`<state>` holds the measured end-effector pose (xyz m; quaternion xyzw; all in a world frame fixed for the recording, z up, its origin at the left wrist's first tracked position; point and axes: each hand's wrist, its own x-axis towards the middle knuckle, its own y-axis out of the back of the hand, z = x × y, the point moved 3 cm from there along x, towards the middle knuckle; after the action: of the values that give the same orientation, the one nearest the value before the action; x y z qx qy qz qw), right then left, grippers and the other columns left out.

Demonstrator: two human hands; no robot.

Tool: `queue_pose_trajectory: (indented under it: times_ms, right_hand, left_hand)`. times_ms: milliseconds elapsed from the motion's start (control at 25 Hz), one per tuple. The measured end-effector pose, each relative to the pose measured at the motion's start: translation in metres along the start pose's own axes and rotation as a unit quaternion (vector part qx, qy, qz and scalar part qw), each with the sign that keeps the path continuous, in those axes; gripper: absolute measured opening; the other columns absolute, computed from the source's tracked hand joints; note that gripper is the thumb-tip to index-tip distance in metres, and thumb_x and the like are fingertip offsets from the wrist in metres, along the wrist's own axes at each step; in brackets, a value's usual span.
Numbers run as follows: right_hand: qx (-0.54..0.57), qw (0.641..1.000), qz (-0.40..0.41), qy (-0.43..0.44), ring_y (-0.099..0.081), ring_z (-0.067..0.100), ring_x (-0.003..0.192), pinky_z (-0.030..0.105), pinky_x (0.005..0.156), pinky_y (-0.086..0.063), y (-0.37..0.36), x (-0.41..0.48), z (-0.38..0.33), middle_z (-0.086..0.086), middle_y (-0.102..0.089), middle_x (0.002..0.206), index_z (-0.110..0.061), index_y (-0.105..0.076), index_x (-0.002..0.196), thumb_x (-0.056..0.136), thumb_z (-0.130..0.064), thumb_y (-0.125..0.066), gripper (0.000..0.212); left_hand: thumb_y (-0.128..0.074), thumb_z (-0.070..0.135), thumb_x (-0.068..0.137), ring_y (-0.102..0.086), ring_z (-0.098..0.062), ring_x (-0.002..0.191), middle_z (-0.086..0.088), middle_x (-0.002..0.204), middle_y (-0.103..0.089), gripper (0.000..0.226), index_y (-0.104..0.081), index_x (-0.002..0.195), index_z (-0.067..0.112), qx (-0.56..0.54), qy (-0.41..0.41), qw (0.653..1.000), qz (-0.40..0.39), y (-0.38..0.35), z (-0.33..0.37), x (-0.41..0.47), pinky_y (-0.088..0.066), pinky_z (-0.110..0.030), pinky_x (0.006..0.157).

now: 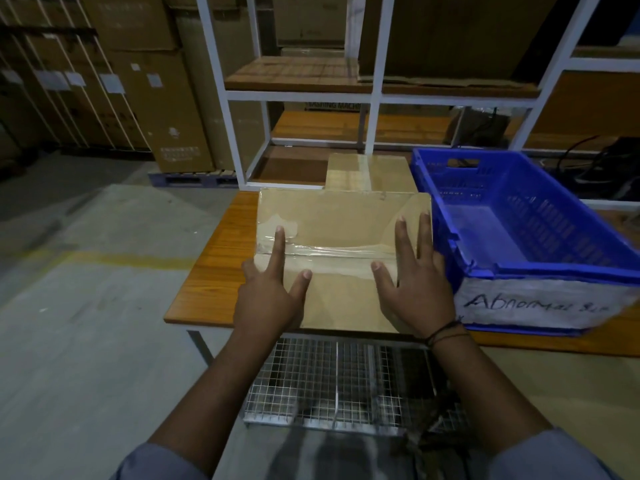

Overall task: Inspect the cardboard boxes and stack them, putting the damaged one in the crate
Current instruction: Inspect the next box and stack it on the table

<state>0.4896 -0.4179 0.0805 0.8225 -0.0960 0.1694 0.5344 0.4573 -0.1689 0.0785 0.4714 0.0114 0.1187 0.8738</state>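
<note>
A taped cardboard box (343,220) stands on the wooden table (211,271), its top crossed by clear tape. My left hand (273,289) lies flat on the box's left side with fingers spread. My right hand (412,275) lies flat on its right side, fingers straight. A second cardboard box (370,173) sits behind it at the table's far edge. The blue crate (540,244) stands to the right, touching the near box, and bears a white label reading "Abnormal".
A white metal shelf frame (375,95) with wooden boards rises behind the table. Tall stacked cartons (145,81) fill the back left. A wire mesh rack (339,382) sits under the table's near edge. Concrete floor spreads to the left.
</note>
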Motion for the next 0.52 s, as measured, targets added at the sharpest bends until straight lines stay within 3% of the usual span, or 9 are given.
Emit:
queue_pose_trajectory:
  times_ms: [160, 280, 360, 440, 520]
  right_hand:
    - [-0.019, 0.998, -0.057, -0.029, -0.034, 0.054, 0.139, 0.058, 0.105, -0.044, 0.002, -0.019, -0.001, 0.001, 0.038, 0.165, -0.036, 0.007, 0.164, 0.090, -0.076, -0.049, 0.101]
    - [0.009, 0.996, -0.081, -0.039, -0.027, 0.048, 0.147, 0.054, 0.111, -0.040, 0.013, -0.019, -0.004, 0.002, 0.026, 0.169, -0.033, -0.011, 0.165, 0.088, -0.074, -0.055, 0.097]
    - [0.080, 0.994, -0.056, -0.041, -0.025, 0.030, 0.151, 0.034, 0.113, -0.036, 0.035, -0.016, -0.005, -0.002, 0.008, 0.172, -0.030, -0.030, 0.160, 0.090, -0.063, -0.064, 0.084]
    - [0.141, 0.990, -0.008, -0.028, -0.032, 0.008, 0.138, 0.004, 0.101, -0.026, 0.061, -0.007, -0.004, 0.000, -0.018, 0.167, -0.026, -0.049, 0.149, 0.091, -0.052, -0.071, 0.067]
    - [0.175, 0.982, 0.074, 0.005, -0.042, 0.008, 0.130, 0.002, 0.091, -0.031, 0.079, 0.004, -0.002, 0.004, -0.039, 0.154, -0.023, -0.062, 0.134, 0.089, -0.051, -0.072, 0.054]
  left_hand:
    - [-0.045, 0.079, 0.091, -0.060, -0.048, 0.111, -0.025, 0.143, -0.036, 0.090, 0.019, 0.152, 0.061, 0.023, 0.020, 1.000, -0.009, 0.002, -0.002, -0.007, -0.053, -0.047, 0.084]
    - [-0.047, 0.075, 0.093, -0.060, -0.041, 0.111, -0.020, 0.136, -0.048, 0.088, -0.004, 0.163, 0.044, 0.047, 0.020, 0.998, 0.022, 0.015, -0.006, -0.008, -0.047, -0.040, 0.078]
    - [-0.053, 0.066, 0.095, -0.061, -0.037, 0.113, -0.019, 0.130, -0.061, 0.080, -0.030, 0.162, 0.029, 0.034, -0.005, 0.996, 0.083, 0.034, -0.003, -0.008, -0.046, -0.039, 0.079]
    - [-0.057, 0.065, 0.094, -0.066, -0.032, 0.111, -0.013, 0.122, -0.071, 0.072, -0.048, 0.153, 0.025, -0.029, -0.013, 0.989, 0.146, 0.057, -0.001, -0.004, -0.053, -0.040, 0.086]
    - [-0.058, 0.072, 0.091, -0.070, -0.024, 0.105, -0.005, 0.114, -0.075, 0.069, -0.055, 0.146, 0.031, -0.101, -0.024, 0.976, 0.193, 0.075, 0.005, -0.001, -0.059, -0.041, 0.090]
